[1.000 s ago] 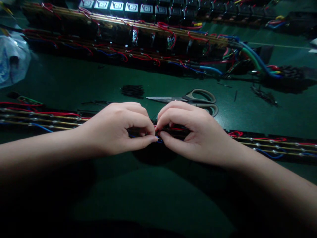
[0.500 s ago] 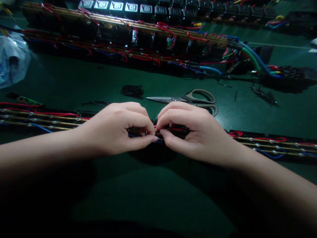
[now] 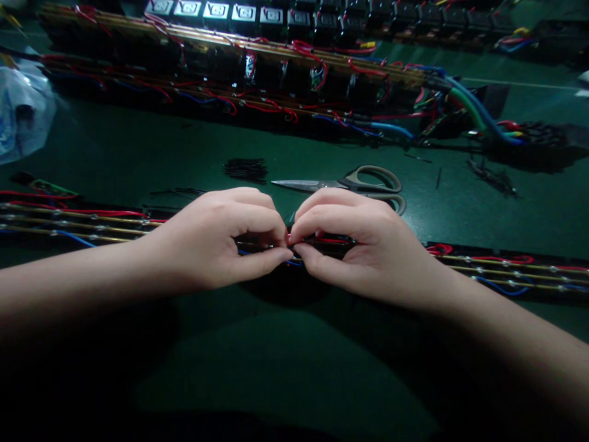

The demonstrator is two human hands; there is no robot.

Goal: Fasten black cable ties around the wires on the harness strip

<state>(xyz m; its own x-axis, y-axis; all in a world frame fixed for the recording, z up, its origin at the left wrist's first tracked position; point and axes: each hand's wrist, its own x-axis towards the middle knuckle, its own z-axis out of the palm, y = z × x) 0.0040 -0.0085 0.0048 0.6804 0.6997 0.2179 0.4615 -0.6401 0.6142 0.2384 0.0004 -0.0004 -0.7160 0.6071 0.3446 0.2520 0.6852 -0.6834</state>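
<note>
A long dark strip (image 3: 501, 275) with brass-coloured rods, solder joints and red and blue wires runs across the green table in front of me. Over its middle, my left hand (image 3: 230, 239) is closed, thumb and fingertips pinched together. My right hand (image 3: 356, 242) is pinched too, its fingertips almost touching the left ones. Whatever lies between the fingertips is too small and hidden to name. Red wire and a bit of blue wire show around the fingers. Just beyond my right hand lie scissors (image 3: 340, 183), blades pointing left.
A bundle of short black pieces (image 3: 245, 170) lies beyond my left hand. More thin dark bits (image 3: 493, 177) are scattered at right. Wired assemblies (image 3: 221, 67) with thick cables (image 3: 478, 113) stretch across the back. A clear plastic bag (image 3: 23, 107) sits at far left.
My fingertips have shifted very slightly, the left thumb edging closer to the right one. The strip, scissors and black pieces stay where they were.
</note>
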